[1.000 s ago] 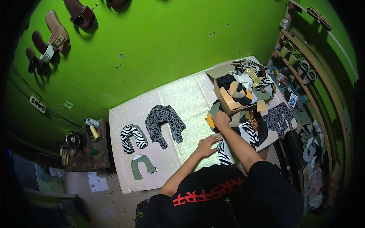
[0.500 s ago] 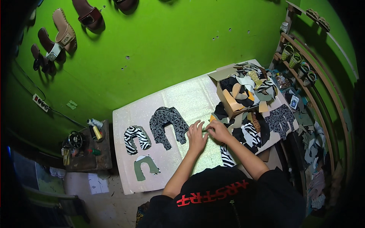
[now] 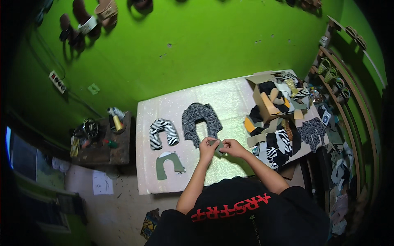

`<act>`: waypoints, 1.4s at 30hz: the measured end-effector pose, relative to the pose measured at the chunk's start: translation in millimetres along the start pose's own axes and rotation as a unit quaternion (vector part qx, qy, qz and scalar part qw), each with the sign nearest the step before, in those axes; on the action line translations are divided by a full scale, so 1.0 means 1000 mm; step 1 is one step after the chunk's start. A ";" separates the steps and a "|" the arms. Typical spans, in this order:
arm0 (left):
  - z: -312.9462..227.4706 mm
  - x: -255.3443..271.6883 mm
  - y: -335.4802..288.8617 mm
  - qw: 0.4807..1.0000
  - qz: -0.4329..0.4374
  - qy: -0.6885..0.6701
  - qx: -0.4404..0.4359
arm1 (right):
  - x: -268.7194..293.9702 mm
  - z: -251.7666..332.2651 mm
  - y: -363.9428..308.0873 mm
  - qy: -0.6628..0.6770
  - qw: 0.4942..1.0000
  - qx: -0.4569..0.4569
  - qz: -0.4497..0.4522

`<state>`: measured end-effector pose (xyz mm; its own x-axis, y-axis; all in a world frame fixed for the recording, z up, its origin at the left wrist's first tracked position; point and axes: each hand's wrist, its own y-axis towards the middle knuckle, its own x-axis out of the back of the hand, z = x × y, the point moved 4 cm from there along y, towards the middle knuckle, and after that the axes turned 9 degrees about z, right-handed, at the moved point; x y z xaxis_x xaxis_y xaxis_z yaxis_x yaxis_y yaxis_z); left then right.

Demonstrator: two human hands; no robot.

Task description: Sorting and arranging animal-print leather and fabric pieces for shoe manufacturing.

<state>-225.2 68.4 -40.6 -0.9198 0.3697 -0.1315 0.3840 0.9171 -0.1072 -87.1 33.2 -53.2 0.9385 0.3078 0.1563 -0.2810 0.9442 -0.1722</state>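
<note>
Between my two hands is a small olive-green cut piece (image 3: pixel 218 149), gripped at its edges just above the table's near side. My left hand (image 3: pixel 207 149) pinches its left side, and the fingers of my right hand (image 3: pixel 232 147) are closed on its right side. Part of the piece is hidden by my fingers. Just beyond my left hand lies a stack of black-and-grey patterned U-shaped pieces (image 3: pixel 192 119). To its left is a zebra-striped U-shaped stack (image 3: pixel 155 138). Nearer me rests an olive-green U-shaped piece (image 3: pixel 162 167).
A pale sheet covers the table (image 3: pixel 145 180). An open cardboard box (image 3: pixel 262 102) full of offcuts stands at the back right, with loose scraps (image 3: pixel 283 141) before it. Thread spools (image 3: pixel 118 123) sit on a wooden stand at left. A sandal rack (image 3: pixel 320 61) lines the right wall.
The whole view has shifted, so the table appears farther right. My hands have brought the olive-green piece up between them, and more of it shows now.
</note>
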 end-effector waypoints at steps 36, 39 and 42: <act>0.053 0.297 -0.094 0.921 -0.242 0.280 0.124 | -0.213 0.027 0.135 -0.219 0.970 0.080 -0.068; 0.054 0.299 -0.088 0.917 -0.246 0.284 0.129 | -0.213 0.026 0.138 -0.216 0.971 0.073 -0.075; 0.060 0.303 -0.088 0.916 -0.256 0.287 0.119 | -0.216 0.027 0.137 -0.246 0.961 0.096 -0.087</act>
<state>-532.6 90.5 -129.9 -0.8492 -0.0189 0.5277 -0.1648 0.9589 -0.2310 -334.1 99.1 -84.1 0.7798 0.1174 0.6149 -0.2045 0.9761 0.0729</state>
